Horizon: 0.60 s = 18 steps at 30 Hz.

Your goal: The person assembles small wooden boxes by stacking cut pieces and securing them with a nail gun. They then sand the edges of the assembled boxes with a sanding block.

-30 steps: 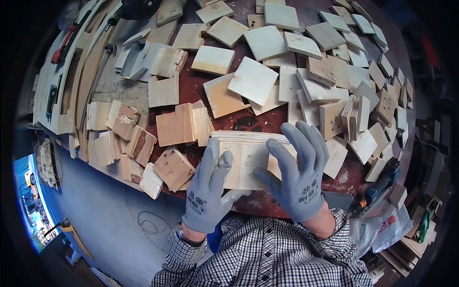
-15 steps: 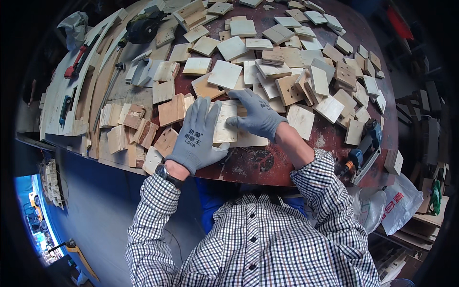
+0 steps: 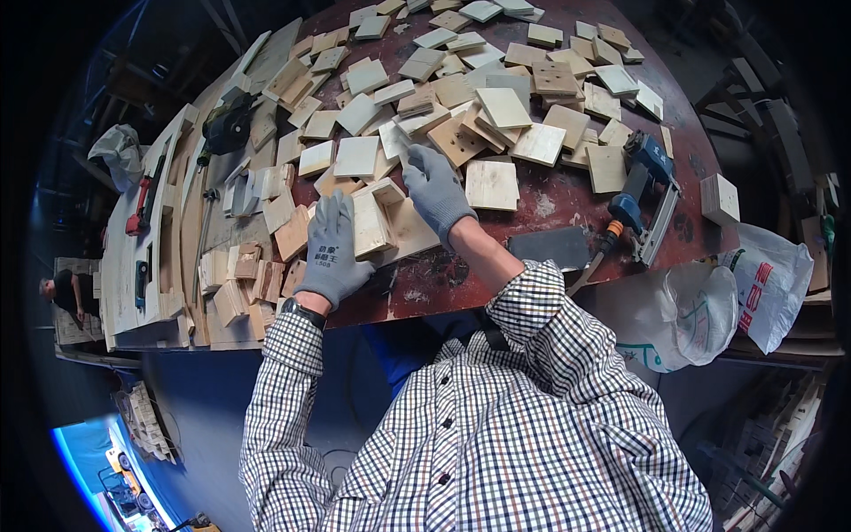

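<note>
Left hand (image 3: 332, 253) lies flat, fingers spread, on the wooden box (image 3: 372, 222) at centre frame; right hand (image 3: 434, 186) loosely grips its far edge. Risk: surrounding loose wood squares (image 3: 492, 184) could snag it on the bench (image 3: 567, 199).

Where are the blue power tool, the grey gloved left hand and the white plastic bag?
blue power tool (image 3: 644, 173), head view, on its blue body.
grey gloved left hand (image 3: 335, 253), head view, back of the glove.
white plastic bag (image 3: 700, 315), head view, its crumpled side.
</note>
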### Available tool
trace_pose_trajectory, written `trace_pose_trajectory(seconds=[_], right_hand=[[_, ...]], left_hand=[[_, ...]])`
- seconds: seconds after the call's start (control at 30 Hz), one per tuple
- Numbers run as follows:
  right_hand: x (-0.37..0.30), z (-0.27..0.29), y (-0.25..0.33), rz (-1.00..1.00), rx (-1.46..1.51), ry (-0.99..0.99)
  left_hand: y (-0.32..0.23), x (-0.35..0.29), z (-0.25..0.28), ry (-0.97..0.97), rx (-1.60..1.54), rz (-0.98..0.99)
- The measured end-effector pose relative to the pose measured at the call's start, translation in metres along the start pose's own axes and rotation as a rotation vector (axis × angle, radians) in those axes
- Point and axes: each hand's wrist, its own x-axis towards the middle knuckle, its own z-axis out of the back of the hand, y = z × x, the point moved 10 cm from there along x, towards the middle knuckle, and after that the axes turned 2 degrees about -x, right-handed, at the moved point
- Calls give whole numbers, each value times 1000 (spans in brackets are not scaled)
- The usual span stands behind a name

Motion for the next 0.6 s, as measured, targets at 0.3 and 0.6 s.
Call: trace_pose_trajectory(seconds=[0.3, 0.6], right_hand=[[-66, 0, -49, -163, -26, 172], [-88, 11, 3, -205, 63, 249]], left_hand=[[14, 1, -11, 172, -48, -97], [-4, -31, 63, -281, -185, -255]])
